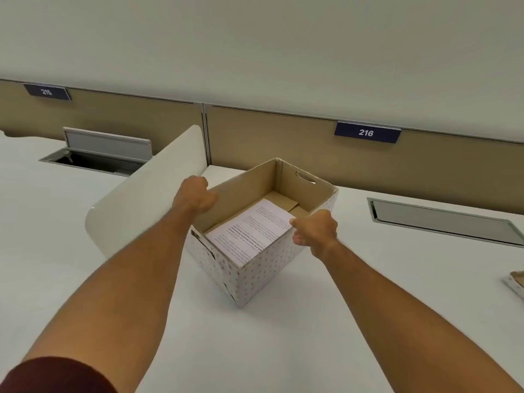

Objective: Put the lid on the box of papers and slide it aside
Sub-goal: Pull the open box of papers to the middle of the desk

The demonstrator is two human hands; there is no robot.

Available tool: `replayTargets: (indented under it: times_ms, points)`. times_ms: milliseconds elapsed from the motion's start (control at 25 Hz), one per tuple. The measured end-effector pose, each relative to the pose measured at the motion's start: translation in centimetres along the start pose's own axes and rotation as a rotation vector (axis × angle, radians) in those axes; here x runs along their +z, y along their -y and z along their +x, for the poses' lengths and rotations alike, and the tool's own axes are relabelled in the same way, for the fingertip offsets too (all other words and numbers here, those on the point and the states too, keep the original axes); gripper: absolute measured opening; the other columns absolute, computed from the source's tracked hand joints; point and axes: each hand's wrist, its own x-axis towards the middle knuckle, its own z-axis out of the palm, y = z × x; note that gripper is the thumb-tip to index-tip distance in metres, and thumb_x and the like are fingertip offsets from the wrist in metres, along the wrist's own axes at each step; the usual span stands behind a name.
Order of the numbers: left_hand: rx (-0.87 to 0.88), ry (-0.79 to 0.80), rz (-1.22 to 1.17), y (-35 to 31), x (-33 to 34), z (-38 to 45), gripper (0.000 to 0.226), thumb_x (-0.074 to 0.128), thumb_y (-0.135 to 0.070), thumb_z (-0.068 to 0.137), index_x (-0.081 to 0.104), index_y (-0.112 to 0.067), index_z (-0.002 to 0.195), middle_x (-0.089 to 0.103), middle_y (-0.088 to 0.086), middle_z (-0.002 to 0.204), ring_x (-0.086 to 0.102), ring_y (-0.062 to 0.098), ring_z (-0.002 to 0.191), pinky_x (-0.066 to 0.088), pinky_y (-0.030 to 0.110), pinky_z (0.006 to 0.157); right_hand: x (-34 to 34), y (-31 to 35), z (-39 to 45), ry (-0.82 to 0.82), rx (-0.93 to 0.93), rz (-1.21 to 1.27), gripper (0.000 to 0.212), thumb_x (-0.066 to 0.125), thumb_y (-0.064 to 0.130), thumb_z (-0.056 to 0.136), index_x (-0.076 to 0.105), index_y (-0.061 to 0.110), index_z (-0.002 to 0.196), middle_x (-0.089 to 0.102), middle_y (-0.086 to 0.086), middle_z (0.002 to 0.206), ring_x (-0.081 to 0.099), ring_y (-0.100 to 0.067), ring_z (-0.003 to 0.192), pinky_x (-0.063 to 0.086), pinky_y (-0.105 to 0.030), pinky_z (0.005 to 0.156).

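Head view of a white desk bearing an open-topped cardboard box, white outside with a pattern of small pale dots and plain brown inside, turned so that one corner points toward the viewer. An oval handle slot pierces its far wall. Inside, a stack of white printed papers lies on the brown floor toward the near side. The left hand is curled closed over the rim of the left wall, and the right hand is closed over the rim of the right wall, fingers on the outside. At the right frame edge a dotted, brown-lined piece, possibly the lid, rests on the desk well apart from the box. A curved white divider panel stands just left of the box; navy plates reading 215 and 216 hang on the tan partition behind.
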Motion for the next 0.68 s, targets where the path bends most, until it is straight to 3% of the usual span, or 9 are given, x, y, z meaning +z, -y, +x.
replayTargets:
  times_ms: [200, 320, 440, 600, 680]
  points:
    - [-0.059, 0.103, -0.124, 1.2, 0.3, 3.3, 0.016, 0.048, -0.008, 0.09, 0.063, -0.004, 0.09, 0.058, 0.014, 0.093, 0.054, 0.025, 0.083, 0.047, 0.035, 0.073, 1.0, -0.2, 1.4, 0.072, 0.189, 0.197, 0.028, 0.079, 0.012, 0.077, 0.062, 0.0, 0.096, 0.072, -0.018, 0.102, 0.071, -0.021, 0.06, 0.061, -0.03, 0.053]
    - [-0.102, 0.123, -0.145, 2.3, 0.7, 5.2, 0.022, 0.047, -0.011, 0.095, 0.064, 0.003, 0.094, 0.059, 0.016, 0.094, 0.055, 0.027, 0.085, 0.048, 0.037, 0.076, 1.0, -0.1, 2.2, 0.067, 0.237, 0.246, 0.025, 0.079, 0.008, 0.076, 0.063, -0.003, 0.093, 0.073, -0.019, 0.097, 0.071, -0.02, 0.057, 0.06, -0.029, 0.05]
    - [-0.149, 0.191, -0.196, 3.2, 1.0, 7.1, 0.023, 0.056, -0.011, 0.091, 0.068, 0.006, 0.1, 0.065, 0.018, 0.1, 0.061, 0.028, 0.089, 0.051, 0.036, 0.072, 1.2, -0.3, 3.0, 0.107, 0.275, 0.278, 0.024, 0.078, 0.006, 0.077, 0.064, -0.004, 0.093, 0.074, -0.019, 0.094, 0.073, -0.023, 0.061, 0.062, -0.034, 0.056]
    - [-0.161, 0.264, -0.245, 3.0, 1.3, 8.7, 0.019, 0.062, -0.01, 0.088, 0.074, 0.001, 0.098, 0.071, 0.016, 0.103, 0.067, 0.032, 0.095, 0.056, 0.044, 0.089, 1.1, 0.0, 3.7, 0.128, 0.327, 0.279, 0.023, 0.077, 0.003, 0.077, 0.063, -0.005, 0.093, 0.073, -0.017, 0.081, 0.072, -0.021, 0.053, 0.062, -0.034, 0.053]
    - [-0.174, 0.301, -0.268, 2.6, 1.3, 9.0, 0.02, 0.067, -0.012, 0.085, 0.072, 0.003, 0.099, 0.071, 0.017, 0.103, 0.068, 0.032, 0.093, 0.058, 0.041, 0.083, 1.0, 0.2, 3.9, 0.147, 0.345, 0.269, 0.021, 0.076, 0.001, 0.078, 0.063, -0.005, 0.093, 0.072, -0.016, 0.077, 0.071, -0.02, 0.049, 0.061, -0.033, 0.05]
